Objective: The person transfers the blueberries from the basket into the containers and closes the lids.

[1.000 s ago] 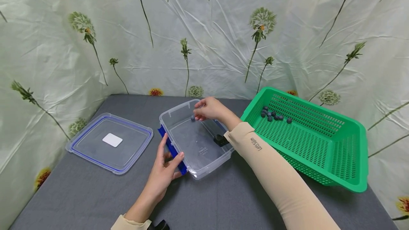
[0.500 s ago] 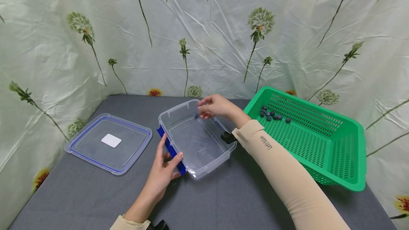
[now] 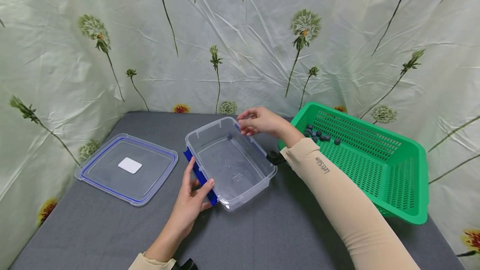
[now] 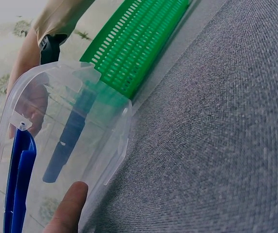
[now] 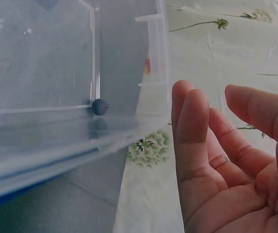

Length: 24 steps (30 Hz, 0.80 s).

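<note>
A clear plastic food container [image 3: 232,166] with blue side latches stands tilted on the table. My left hand [image 3: 189,205] holds its left side by the blue latch [image 4: 20,184], fingers and thumb spread along the wall. One blueberry [image 5: 100,107] lies inside, in the far corner of the container's floor. Just above the far right rim is my right hand [image 3: 260,121], its fingers loosely bent. In the right wrist view a gap shows between thumb and fingers, with nothing in it. Several more blueberries [image 3: 318,134] sit in the green basket [image 3: 408,170] on the right.
The container's clear lid [image 3: 108,174], with a blue seal and white label, lies flat at the left. A grey cloth [image 3: 240,241] covers the table. Behind it hangs a flower-patterned curtain [image 3: 255,53].
My right hand has drawn back from inside the container, rightward and up to its far right rim. The blueberry stays in the corner. My left hand keeps its hold.
</note>
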### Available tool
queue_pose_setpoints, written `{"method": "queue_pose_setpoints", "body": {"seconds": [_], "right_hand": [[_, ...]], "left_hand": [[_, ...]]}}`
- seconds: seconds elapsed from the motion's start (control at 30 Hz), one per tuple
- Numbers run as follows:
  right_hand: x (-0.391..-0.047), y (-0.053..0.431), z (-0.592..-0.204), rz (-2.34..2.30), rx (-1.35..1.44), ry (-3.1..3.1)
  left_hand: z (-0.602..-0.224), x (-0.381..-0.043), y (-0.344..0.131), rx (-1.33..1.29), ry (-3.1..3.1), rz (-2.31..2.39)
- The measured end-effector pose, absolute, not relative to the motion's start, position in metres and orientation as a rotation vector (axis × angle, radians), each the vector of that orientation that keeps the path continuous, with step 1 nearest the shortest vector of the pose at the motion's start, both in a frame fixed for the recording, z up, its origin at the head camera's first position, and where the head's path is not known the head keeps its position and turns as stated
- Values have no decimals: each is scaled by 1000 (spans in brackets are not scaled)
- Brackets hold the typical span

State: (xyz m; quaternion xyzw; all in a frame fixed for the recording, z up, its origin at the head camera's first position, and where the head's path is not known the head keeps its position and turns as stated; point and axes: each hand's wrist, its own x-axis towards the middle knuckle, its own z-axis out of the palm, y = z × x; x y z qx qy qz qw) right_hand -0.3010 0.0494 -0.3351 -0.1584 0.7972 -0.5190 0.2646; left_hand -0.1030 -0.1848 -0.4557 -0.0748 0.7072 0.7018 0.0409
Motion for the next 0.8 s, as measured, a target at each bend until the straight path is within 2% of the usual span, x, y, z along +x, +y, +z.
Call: {"method": "queue_pose_setpoints", "body": {"seconds": [0.8], "right_hand": [[-307, 93, -327, -1440, -462, 2199]], "left_hand": [[-456, -103, -184, -233, 2178, 2146]]}}
